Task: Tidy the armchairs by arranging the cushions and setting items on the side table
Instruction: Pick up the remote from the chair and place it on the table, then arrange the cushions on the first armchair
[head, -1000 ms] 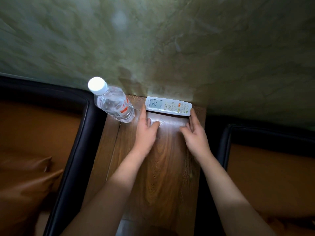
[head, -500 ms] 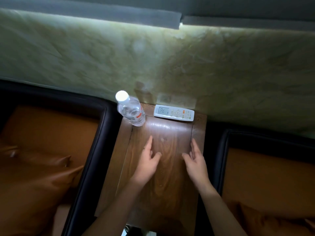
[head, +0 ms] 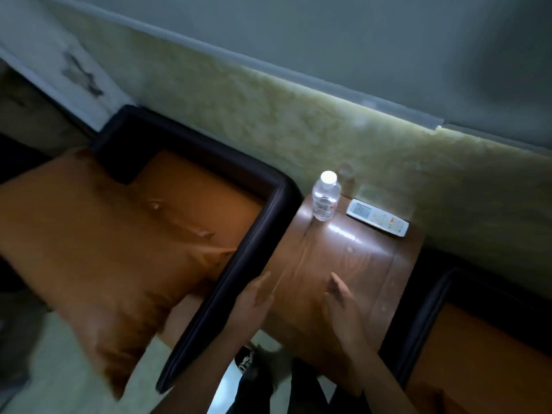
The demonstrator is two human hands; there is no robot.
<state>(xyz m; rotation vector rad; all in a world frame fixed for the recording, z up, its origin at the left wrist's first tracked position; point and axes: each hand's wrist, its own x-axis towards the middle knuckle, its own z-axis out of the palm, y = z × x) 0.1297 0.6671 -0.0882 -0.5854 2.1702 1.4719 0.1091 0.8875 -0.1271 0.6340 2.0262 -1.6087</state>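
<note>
Over the side table (head: 358,258), left hand (head: 254,303) and right hand (head: 343,307) hover empty, pulled back from the remote (head: 378,217).

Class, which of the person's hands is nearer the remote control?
Right. The right hand is over the side table, short of the remote control; the left hand is farther off, at the table's edge beside the armchair.

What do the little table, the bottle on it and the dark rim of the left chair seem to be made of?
Side table: wood or wood veneer, glossy; grain lines and a bright glare streak show. Bottle: probably clear plastic; see-through body, white cap. Armchair rim: likely leather or imitation leather; dark, smooth, rounded, with a soft sheen.
</note>
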